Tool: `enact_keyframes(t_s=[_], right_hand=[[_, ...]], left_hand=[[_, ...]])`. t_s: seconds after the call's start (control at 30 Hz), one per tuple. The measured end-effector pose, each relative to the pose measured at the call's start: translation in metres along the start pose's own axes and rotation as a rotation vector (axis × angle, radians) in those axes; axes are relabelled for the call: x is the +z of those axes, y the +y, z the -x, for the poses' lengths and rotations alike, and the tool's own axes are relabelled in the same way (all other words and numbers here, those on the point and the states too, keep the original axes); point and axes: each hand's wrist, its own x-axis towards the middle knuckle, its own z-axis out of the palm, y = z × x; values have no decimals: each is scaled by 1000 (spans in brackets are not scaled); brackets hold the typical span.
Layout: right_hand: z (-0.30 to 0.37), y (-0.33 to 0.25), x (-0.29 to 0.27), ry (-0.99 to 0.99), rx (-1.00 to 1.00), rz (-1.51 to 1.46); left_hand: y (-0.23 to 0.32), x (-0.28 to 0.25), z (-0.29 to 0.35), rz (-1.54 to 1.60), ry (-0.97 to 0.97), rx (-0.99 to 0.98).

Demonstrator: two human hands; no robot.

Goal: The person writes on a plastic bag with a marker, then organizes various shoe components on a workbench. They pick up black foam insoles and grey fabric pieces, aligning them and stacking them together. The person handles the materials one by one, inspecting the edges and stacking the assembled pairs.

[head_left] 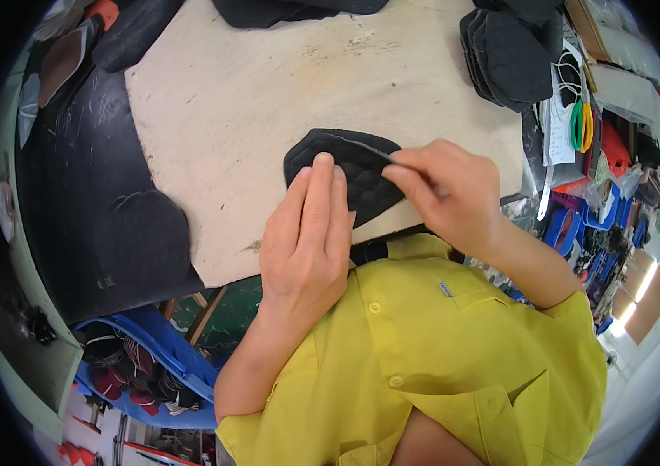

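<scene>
A black quilted fabric piece (370,182) with a pointed, rounded outline lies on the pale board (268,101), close to its near edge. My left hand (310,217) rests flat on it, fingers stretched out together and pressing on its left part. At its right edge, my right hand (450,186) pinches the rim between thumb and fingers. The edge there is lifted, and a thin lighter line runs along it from the top toward my pinch. Whether this is a separate layer or strip, I cannot tell.
Stacked black quilted pieces (507,58) lie at the board's far right, beside green- and yellow-handled scissors (581,124). More black pieces (291,12) are at the far edge. One dark piece (143,241) sits on the black surface at left. Below it stands a blue bin (182,357) holding bundled items.
</scene>
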Motion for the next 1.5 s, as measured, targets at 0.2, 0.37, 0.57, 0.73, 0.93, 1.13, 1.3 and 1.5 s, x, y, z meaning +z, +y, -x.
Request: enact_keyframes(t_s=[0.2,0.37,0.57,0.73,0.93,1.13,1.3,1.5], right_hand=[[-10,0,-2,-111,430,-267],[-12,-2,-6,-74,269,-225],[12,-5,-15,173,-230,-180],[14,-8,-18,156,-296,-230],[1,-30,-26,-196,-386,-342],[-10,-8,-54,-21,-245,-130],[-37,63,-107,347,20,461],[-37,87,-113,302,-42,707]], left_hand=[[7,1,2,-13,-65,-24],[-6,-8,0,255,-48,-61],[-23,-38,6,508,194,-274],[-19,-41,9,823,166,-280],[4,-55,4,749,206,-72],[-21,-74,34,755,447,-466],[-112,-93,87,769,570,-923],[-81,-65,45,-315,481,-401]])
